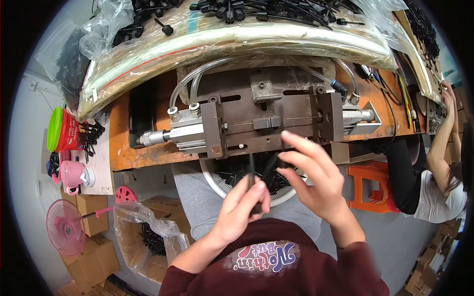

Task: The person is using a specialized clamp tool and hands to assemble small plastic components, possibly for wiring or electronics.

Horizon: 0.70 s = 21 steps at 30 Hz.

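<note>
Slim held part (251, 167) is seen as black; metal fixture (237, 111) as dark brown. Plastic stool (360, 171) is coloured orange; fan (64, 228), translucent pink. Maroon sweatshirt (217, 274) is printed in blue, pink and white.

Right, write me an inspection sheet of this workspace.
Surface: orange worktop, scuffed and stained.
Job's things: metal fixture; thin dark part, blurred; basin of black parts below.
Clutter: loose black pieces heaped beyond the fixture.
Hands: left hand grips the thin dark part; right hand nearby, hold unclear.
Cables: clear tubes at fixture's ends; thin cables, right.
Surroundings: pink fan, cartons left; orange stool, co-worker right.
</note>
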Each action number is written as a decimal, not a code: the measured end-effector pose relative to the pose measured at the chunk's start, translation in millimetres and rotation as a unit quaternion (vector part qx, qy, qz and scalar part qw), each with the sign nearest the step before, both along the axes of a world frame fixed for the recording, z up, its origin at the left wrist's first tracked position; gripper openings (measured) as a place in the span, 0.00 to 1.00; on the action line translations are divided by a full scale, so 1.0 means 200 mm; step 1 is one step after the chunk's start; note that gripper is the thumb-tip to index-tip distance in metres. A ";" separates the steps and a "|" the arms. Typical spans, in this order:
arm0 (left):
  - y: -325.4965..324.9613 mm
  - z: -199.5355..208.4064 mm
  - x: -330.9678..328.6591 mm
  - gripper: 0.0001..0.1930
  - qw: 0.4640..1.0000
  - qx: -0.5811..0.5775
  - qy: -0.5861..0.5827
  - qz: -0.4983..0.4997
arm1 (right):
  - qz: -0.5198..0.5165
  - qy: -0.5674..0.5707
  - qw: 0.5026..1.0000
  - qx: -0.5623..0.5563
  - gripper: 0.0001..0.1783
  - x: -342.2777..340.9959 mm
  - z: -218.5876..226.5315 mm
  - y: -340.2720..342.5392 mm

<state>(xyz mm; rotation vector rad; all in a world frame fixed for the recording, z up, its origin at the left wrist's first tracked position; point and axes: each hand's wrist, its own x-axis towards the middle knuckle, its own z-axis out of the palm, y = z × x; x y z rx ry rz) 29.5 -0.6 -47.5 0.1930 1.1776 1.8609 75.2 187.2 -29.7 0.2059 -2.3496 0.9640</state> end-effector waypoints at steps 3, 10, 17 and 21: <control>-0.03 0.05 -0.01 0.13 0.998 -0.006 0.040 0.036 | -0.009 -0.028 0.990 0.141 0.14 -0.01 -0.04 -0.01; -0.03 0.08 -0.03 0.18 0.990 0.058 0.099 0.086 | -0.072 -0.077 0.962 0.251 0.13 -0.07 0.04 -0.07; 0.00 0.11 -0.06 0.26 0.969 0.026 0.221 0.105 | -0.064 -0.116 0.952 0.277 0.11 -0.07 0.09 -0.07; 0.01 0.13 -0.08 0.30 0.966 0.045 0.221 0.124 | -0.050 -0.107 0.947 0.297 0.13 -0.07 0.10 -0.06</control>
